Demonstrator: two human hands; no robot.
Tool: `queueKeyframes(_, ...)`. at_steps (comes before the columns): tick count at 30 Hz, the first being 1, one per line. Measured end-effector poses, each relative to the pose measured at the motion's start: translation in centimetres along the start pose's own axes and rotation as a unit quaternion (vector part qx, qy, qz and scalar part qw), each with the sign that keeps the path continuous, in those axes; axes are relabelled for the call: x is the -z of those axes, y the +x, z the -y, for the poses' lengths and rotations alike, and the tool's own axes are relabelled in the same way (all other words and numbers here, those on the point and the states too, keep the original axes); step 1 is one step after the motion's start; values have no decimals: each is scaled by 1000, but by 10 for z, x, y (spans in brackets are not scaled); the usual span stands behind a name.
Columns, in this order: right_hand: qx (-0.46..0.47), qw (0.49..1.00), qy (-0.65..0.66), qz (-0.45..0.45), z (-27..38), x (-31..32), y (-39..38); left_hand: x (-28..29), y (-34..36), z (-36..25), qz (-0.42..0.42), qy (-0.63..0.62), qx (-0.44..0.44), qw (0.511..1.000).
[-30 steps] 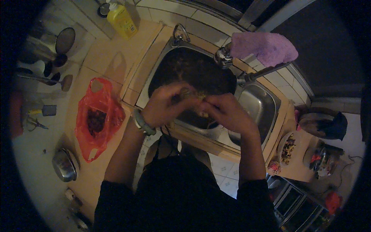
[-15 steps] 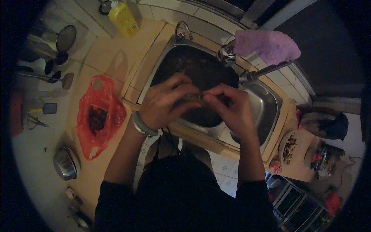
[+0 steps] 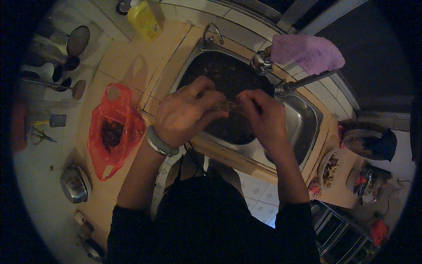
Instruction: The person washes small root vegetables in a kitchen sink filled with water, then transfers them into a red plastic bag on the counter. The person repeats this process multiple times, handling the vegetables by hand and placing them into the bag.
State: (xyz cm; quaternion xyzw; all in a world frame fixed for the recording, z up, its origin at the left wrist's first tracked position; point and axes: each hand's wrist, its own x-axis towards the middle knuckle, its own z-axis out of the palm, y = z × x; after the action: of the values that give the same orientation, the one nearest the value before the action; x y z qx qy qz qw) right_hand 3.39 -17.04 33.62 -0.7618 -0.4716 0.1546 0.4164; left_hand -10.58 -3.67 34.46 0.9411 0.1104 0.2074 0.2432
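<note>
My left hand (image 3: 187, 112), with a pale bangle at its wrist, pinches a small brownish-green piece (image 3: 226, 105) between thumb and fingers over the sink. Dim light keeps me from telling its kind. Close at its right side, my right hand (image 3: 265, 118) has its fingers drawn together in a pinch; whatever lies between them is hidden. Below both hands is the left sink basin (image 3: 193, 66), dark inside, with blurry brownish bits in it. On the counter to the left sits an open red plastic bag (image 3: 125, 116) holding dark reddish-brown pieces (image 3: 112, 132).
A steel basin (image 3: 303, 116) adjoins on the right. Behind stand a thin curved tap (image 3: 213, 33), a larger faucet (image 3: 263, 64) and a purple towel (image 3: 307, 53). A yellow bottle (image 3: 144, 20) is far left, metal bowls (image 3: 74, 185) near left, a bowl of scraps (image 3: 329, 169) right.
My right hand has shifted slightly right and turned, its fingertips drawing back from the piece. My left hand still pinches the piece, in nearly the same place.
</note>
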Motion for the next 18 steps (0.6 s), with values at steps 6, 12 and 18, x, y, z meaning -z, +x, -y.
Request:
queueKeyframes(6,111,987,-30,116,4,16,8,3,2,1,45,45,-26,998)
queueKeyframes(12,194,956,-118,184,5,21,17,1,4,4,83,55,-38,994)
queueKeyframes(18,233,934,-167,211,6,20,17,1,6,9,111,33,-46,992)
